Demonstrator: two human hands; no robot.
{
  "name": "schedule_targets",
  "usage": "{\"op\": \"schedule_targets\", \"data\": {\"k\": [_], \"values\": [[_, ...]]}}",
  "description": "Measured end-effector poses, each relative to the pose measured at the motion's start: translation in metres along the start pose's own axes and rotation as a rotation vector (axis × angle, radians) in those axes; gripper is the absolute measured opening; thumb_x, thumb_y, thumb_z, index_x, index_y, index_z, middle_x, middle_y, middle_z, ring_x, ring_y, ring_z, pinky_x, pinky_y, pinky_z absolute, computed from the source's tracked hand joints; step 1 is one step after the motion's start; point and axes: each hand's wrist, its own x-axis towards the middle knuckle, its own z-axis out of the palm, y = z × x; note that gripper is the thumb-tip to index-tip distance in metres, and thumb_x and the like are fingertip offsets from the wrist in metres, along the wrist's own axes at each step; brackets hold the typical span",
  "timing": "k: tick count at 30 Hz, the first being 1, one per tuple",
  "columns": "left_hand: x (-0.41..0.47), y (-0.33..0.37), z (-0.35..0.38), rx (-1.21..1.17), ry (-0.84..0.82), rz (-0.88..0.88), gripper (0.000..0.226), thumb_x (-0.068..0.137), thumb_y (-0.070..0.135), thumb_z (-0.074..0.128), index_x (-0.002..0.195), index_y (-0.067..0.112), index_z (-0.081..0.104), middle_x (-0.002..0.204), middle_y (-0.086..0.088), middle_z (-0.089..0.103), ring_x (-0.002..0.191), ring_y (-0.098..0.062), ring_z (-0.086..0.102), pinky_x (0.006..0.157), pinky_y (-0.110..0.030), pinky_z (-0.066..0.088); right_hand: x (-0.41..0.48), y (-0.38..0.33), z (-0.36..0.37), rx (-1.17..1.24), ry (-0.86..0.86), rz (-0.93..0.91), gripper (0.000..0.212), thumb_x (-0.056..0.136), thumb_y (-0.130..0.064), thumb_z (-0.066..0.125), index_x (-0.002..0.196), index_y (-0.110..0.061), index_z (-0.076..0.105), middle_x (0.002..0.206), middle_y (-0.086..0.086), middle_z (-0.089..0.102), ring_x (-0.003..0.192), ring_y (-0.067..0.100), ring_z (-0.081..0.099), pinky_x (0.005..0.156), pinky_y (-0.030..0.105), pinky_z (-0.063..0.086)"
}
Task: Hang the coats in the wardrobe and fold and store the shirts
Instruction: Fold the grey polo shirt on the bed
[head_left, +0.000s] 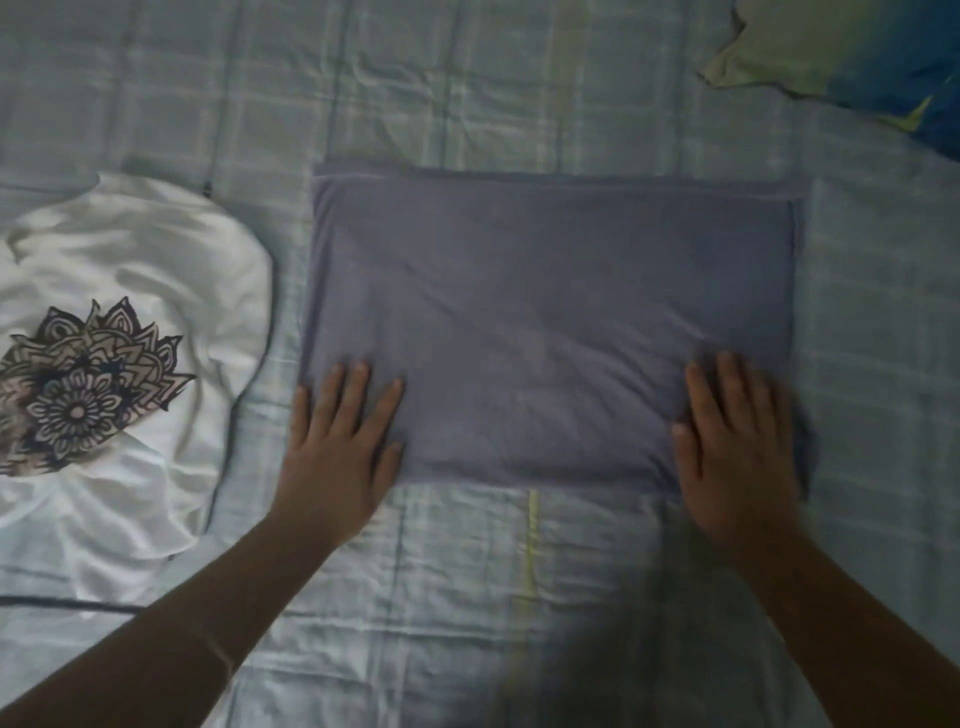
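Plaid bedspread (467, 597) bg: purple shirt (550, 322), folded to rectangle, lies under both palms, left hand (337, 441) & right hand (737, 447) flat w/ fingers straight, gripping nothing, prob. smoothing creases; white printed shirt (130, 332) left of fingertips, unfolded.

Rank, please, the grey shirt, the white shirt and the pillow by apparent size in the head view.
1. grey shirt
2. white shirt, partly out of frame
3. pillow, only a corner showing

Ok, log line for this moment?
grey shirt: folded rectangle on bed | left hand: flat on it | right hand: flat on it | white shirt: unfolded
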Motion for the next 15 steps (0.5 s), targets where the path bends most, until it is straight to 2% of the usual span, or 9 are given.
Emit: {"op": "schedule_targets", "data": {"k": [4, 7, 12, 15], "values": [[-0.003, -0.003, 0.011, 0.030, -0.050, -0.019, 0.063, 0.100, 0.048, 0.029, 0.158, 0.025, 0.024, 0.164, -0.012, 0.020, 0.152, -0.034, 0.015, 0.118, -0.059, 0.018, -0.005, 0.005, 0.012, -0.030, -0.078, 0.031, 0.064, 0.096, -0.038, 0.034, 0.155, -0.013, 0.027, 0.160, 0.019, 0.027, 0.144, 0.040, 0.027, 0.117, 0.058, 0.020], [-0.002, -0.002, 0.008, 0.035, -0.061, -0.025, 0.063, 0.100, 0.049, 0.029, 0.158, 0.026, 0.024, 0.164, -0.012, 0.021, 0.152, -0.033, 0.016, 0.119, -0.058, 0.017, -0.004, 0.003, 0.012, -0.023, -0.080, 0.040, 0.065, 0.095, -0.038, 0.035, 0.155, -0.013, 0.029, 0.159, 0.018, 0.027, 0.144, 0.040, 0.028, 0.118, 0.057, 0.019], [0.007, 0.008, -0.013, -0.040, -0.024, -0.048, 0.061, 0.098, 0.048, 0.032, 0.153, 0.021, 0.038, 0.156, -0.010, 0.039, 0.148, -0.033, 0.028, 0.118, -0.058, 0.019, -0.004, 0.010, -0.004, 0.198, 0.024, 0.041, 0.058, 0.096, -0.034, 0.035, 0.145, -0.004, 0.045, 0.151, 0.021, 0.042, 0.138, 0.040, 0.039, 0.115, 0.053, 0.028], [0.033, 0.032, -0.031, -0.121, 0.026, 0.043, 0.055, 0.098, 0.040, 0.037, 0.145, 0.014, 0.049, 0.148, -0.011, 0.048, 0.144, -0.036, 0.033, 0.117, -0.056, 0.022, -0.008, 0.022, -0.015, 0.320, 0.128, 0.070, 0.046, 0.092, -0.023, 0.048, 0.129, 0.003, 0.057, 0.137, 0.024, 0.054, 0.126, 0.043, 0.049, 0.109, 0.052, 0.037]]}}
